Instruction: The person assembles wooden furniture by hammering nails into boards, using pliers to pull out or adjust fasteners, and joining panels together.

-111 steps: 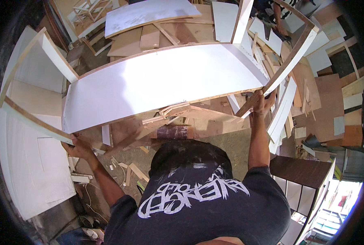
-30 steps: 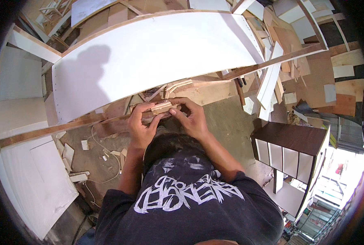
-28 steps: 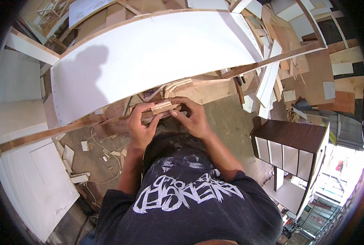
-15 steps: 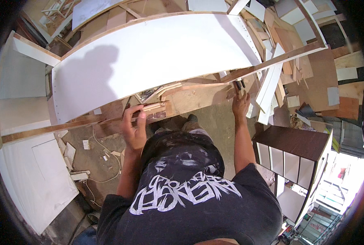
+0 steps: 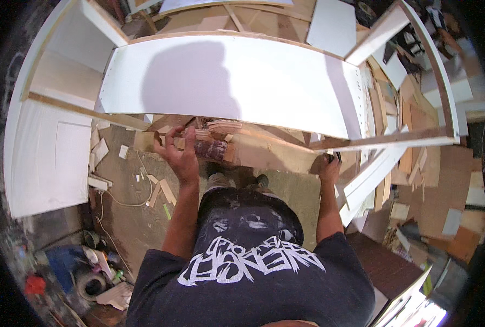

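Observation:
My left hand (image 5: 180,158) is at the near edge of a long white panel (image 5: 199,76), its thumb and fingers curled round the end of some short pale wooden strips (image 5: 202,134). Below the strips lies a dark reddish block (image 5: 214,150) smeared with white. Out to the right, my right hand (image 5: 329,169) is closed round a small black tool (image 5: 335,157), mostly covered by the fingers. That hand is just below the wooden front rail (image 5: 384,142) of the white frame holding the panel.
White boards (image 5: 370,180) lean at the right, with many offcuts behind them. A dark-topped cabinet (image 5: 381,261) stands at lower right. A white door panel (image 5: 46,163) is at left. A cable (image 5: 109,229), wood scraps and a tape roll (image 5: 90,287) lie on the floor.
The view has swung, so the panel and frame sit further right and the floor clutter at lower left shows. My left hand stays at the strips; my right hand keeps the black tool.

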{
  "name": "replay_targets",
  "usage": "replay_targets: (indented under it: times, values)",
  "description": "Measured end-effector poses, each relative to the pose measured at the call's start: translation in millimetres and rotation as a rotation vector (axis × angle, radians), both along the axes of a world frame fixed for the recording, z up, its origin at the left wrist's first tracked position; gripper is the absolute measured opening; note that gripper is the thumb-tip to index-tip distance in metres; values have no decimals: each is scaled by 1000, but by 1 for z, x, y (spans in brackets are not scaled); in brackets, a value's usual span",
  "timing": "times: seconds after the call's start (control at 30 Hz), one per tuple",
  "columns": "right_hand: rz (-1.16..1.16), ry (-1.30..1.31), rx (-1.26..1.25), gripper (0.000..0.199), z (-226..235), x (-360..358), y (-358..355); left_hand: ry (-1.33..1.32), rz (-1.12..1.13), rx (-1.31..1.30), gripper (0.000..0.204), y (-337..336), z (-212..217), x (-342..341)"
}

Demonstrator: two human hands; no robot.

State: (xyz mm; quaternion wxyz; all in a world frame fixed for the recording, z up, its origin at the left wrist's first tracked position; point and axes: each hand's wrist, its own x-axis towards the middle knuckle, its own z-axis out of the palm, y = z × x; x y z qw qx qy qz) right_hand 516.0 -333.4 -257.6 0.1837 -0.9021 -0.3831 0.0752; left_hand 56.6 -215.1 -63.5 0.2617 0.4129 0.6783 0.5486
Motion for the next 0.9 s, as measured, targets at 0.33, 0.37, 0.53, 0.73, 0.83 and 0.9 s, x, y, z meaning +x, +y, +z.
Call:
replay_targets:
  times: [0.33, 0.37, 0.53, 0.73, 0.83, 0.9]
  values:
    - [64, 54, 8, 61, -2, 38, -46, -1286, 33, -95, 40, 7, -1, 22]
    - [2, 175, 12, 65, 10, 30, -48, -1293, 43, -86, 40, 8, 4, 23]
    - [-60, 298, -161, 75, 56, 5, -87, -1374, 52, -303, 36, 20, 30, 20]
    - [-148, 733, 143, 72, 91, -37, -27, -1485, -63, -308, 30, 24, 5, 4]
    - [-235, 754, 219, 74, 71, -31, -11, -1436, -184, -349, 30, 30, 1, 2]
    - [-264, 1007, 194, 55, 90, -28, 9, -1484, -50, -287, 38, 27, -10, -8]
